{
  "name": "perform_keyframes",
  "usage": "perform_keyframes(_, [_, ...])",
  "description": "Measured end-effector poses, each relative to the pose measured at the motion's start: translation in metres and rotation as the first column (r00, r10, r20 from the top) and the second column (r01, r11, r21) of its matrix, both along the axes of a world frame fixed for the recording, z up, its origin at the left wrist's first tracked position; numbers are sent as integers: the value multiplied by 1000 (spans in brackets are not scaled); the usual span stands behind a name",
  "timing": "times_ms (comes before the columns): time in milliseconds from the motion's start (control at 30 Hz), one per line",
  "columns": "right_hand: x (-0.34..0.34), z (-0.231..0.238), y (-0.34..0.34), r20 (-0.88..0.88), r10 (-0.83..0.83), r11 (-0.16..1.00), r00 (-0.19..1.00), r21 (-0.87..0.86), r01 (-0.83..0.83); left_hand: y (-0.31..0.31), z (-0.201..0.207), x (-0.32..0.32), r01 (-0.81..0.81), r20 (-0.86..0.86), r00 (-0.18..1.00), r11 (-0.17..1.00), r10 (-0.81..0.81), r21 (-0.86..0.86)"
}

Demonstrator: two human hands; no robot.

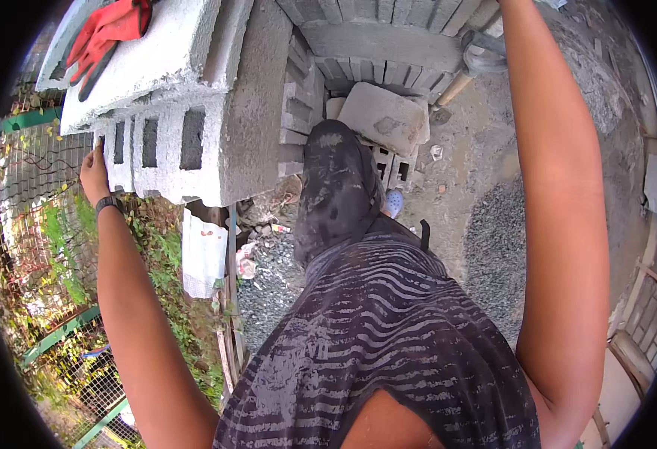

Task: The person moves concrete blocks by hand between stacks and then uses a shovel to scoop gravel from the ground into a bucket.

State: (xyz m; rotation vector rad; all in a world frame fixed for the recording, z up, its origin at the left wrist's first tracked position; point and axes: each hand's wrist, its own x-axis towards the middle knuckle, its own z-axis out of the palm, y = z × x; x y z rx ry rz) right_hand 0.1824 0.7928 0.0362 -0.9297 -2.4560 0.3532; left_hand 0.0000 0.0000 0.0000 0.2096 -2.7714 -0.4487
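Up at the left, beyond your bent knee, a pale grey hollow concrete block (170,146) sits at the front of a stack, with your left hand (95,176) at its outer end. Its face turned toward you shows dark, upright rectangular openings, the one on the right the broadest, with solid light webs between them. The surface is grainy and its lower edge uneven; the side facing your leg is a duller, rougher grey. One digit of your left hand points up along the block's end, touching it, while the others are hidden, so you cannot tell how wide they are spread or whether they grip. A dark wristband (108,203) circles that wrist. Your right forearm (564,194) stretches past the upper edge of the view; that hand is out of sight, so its fingers cannot be told. Above the block, a red work glove (115,34) with dark fingertips lies on a bright, rough concrete top. More grey blocks (388,46) are stacked ahead of you, with a wooden-handled hammer (484,56) near them. Dark gravel (496,239) lies at your right, and a mesh fence (40,179) with greenery is at your left.
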Motion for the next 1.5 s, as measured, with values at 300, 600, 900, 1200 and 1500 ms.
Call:
perform_keyframes(300, [0, -2, -3, -59, 36, 999, 998, -2, -36, -11, -1, 0, 9, 8, 1000, 996, -10, 90])
perform_keyframes(600, [-2, -3, -2, -94, 42, 999, 995, -21, -45, -30, -10, -15, 52, -15, 999, 999, -52, 8])
perform_keyframes(900, [-1, 0, -4, -83, 18, 999, 996, -28, -20, -25, -5, -9, 21, 28, 999, 999, -22, 40])
perform_keyframes(1200, [-3, 1, -9, -80, 30, 999, 996, -10, -31, -35, -6, -14, -1, 40, 999, 1000, 0, 24])
perform_keyframes(1500, [-1, -1, -3, -81, 17, 1000, 997, -10, -18, -21, -5, -6, -13, 39, 999, 999, 11, 38])
